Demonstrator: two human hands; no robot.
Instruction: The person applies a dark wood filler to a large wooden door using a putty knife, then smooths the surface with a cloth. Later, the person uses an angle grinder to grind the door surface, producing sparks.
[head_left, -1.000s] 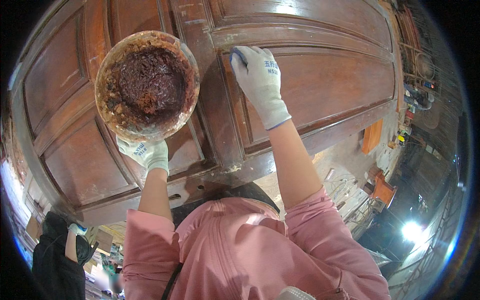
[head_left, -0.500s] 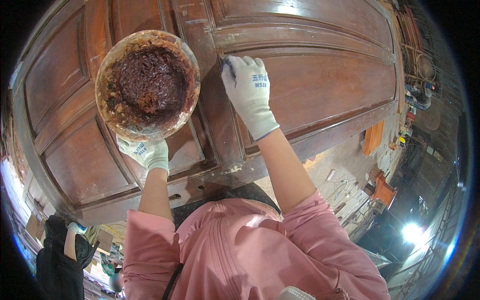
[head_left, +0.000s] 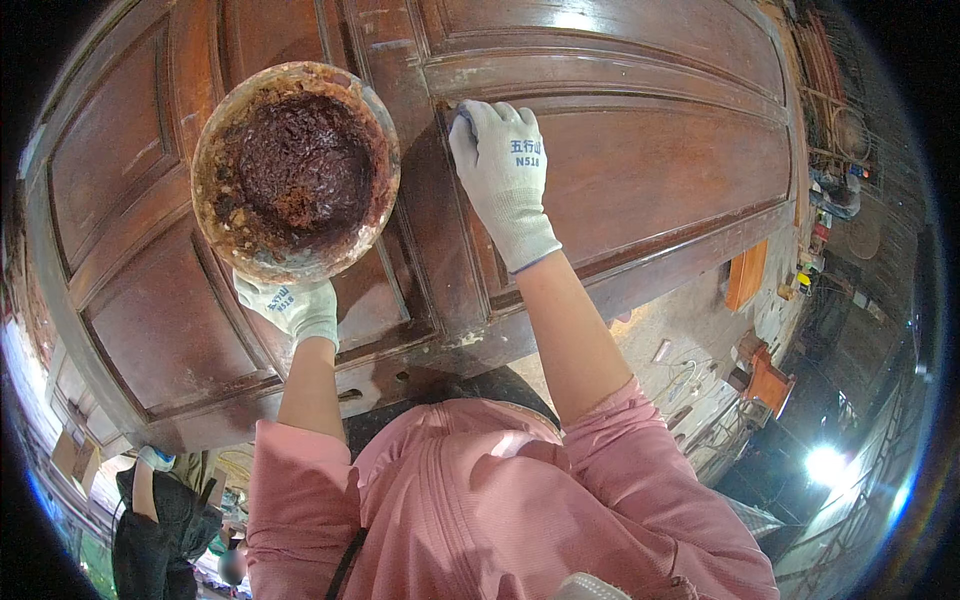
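A round bowl (head_left: pixel 222 215), its inner wall crusted with brown and tan residue, holds a dark reddish-brown paste (head_left: pixel 305 165). My left hand (head_left: pixel 298 308), in a white knit glove, grips the bowl from below near its front edge; most of the fingers are hidden under it. Right of the bowl, my right hand (head_left: pixel 505 170), in a matching glove with dark blue on the palm side, is closed with curled fingers at the edge of a recessed panel. Whatever those fingers hold, if anything, is hidden. Beneath both hands lies a large brown wooden panelled door (head_left: pixel 640 170).
Several raised mouldings and recessed panels cross the door, and holes (head_left: pixel 350 394) pierce its near edge. Another person in dark clothes (head_left: pixel 155 530) stands at the lower left. An orange-brown wooden piece (head_left: pixel 747 275) and a bright lamp (head_left: pixel 826 465) are at the right.
My right hand has shifted slightly right along the panel's edge, still closed. The bowl and my left hand have barely moved. The other person at the lower left has moved to the right.
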